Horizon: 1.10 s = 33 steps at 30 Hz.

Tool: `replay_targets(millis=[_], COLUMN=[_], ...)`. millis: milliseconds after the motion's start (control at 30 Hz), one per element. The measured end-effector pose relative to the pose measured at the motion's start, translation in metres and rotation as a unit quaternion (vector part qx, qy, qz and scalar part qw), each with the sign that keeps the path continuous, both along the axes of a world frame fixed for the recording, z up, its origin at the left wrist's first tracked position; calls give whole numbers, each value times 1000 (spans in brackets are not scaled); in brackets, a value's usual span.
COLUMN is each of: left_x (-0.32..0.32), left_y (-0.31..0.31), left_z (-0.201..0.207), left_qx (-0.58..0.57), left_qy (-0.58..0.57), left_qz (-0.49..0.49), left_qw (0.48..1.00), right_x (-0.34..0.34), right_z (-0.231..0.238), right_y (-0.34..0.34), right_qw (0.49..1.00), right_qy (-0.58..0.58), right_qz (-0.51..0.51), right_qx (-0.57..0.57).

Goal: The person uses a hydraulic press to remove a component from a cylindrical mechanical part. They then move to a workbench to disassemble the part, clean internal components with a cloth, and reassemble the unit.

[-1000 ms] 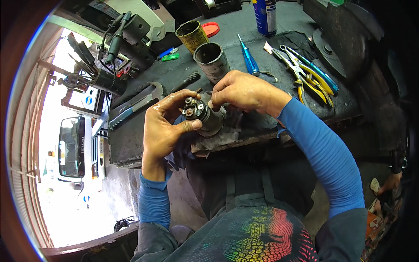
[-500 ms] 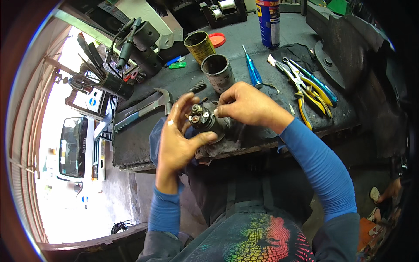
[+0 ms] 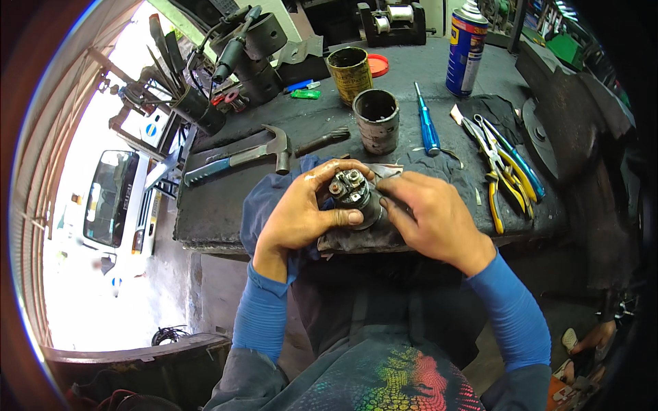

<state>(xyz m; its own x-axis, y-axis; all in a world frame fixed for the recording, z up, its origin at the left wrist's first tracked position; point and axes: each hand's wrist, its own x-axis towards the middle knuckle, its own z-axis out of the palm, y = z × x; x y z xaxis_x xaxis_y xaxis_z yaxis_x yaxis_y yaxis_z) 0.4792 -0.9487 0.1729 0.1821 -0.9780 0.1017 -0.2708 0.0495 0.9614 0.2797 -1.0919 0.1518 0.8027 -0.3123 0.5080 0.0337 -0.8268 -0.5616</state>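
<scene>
A dark cylindrical part with metal terminal bolts on its end, like a starter solenoid [image 3: 353, 190], stands tilted on a dark cloth near the bench's front edge. Around its terminal end, my left hand [image 3: 305, 212] is closed, thumb in front and fingers behind. My right hand [image 3: 439, 212] is at the part's right side, fingers curled and thumb and fingertips close against it. Whatever lies between those fingertips is hidden. Just behind them shows a small grey folded strip [image 3: 388, 170]. Beneath my left wrist a blue cloth [image 3: 257, 212] is bunched up.
A claw hammer [image 3: 253, 154] and a wire brush [image 3: 323, 140] lie to the left. Behind the part stand a grimy open can [image 3: 377, 127] and a yellow can [image 3: 349, 79]. Rightward are a blue screwdriver [image 3: 428, 127], yellow-handled pliers [image 3: 504, 168] and a blue spray can [image 3: 466, 51].
My left hand has gone from spread fingers beside the part to a grip around it. My right hand has lowered along the part's right side. The whole view has shifted.
</scene>
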Motion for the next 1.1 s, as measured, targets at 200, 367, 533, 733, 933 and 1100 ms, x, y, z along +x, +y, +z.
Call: replay_targets(millis=[200,367,533,733,933,1100], left_x=[-27,-33,-32,-33,-30,-32], left_y=[7,9,6,5,2,0], left_z=[-35,-45,-49,-58,-60,-63], left_qx=[-104,-141,-154,-181,-195,-203], left_qy=[-20,-50,-81,-72,-94,-111], left_qz=[118,145,147,140,128,137], left_qw=[987,978,974,971,968,963], right_x=[0,5,12,13,13,9], right_z=[2,-4,-10,-6,-6,-2], right_y=[4,6,5,5,2,1], right_qw=[980,983,995,997,996,982], right_qy=[6,-15,-45,-10,-18,0], right_qz=[-50,-45,-31,0,-20,-35], right_qx=[-190,-178,-84,80,-85,-188])
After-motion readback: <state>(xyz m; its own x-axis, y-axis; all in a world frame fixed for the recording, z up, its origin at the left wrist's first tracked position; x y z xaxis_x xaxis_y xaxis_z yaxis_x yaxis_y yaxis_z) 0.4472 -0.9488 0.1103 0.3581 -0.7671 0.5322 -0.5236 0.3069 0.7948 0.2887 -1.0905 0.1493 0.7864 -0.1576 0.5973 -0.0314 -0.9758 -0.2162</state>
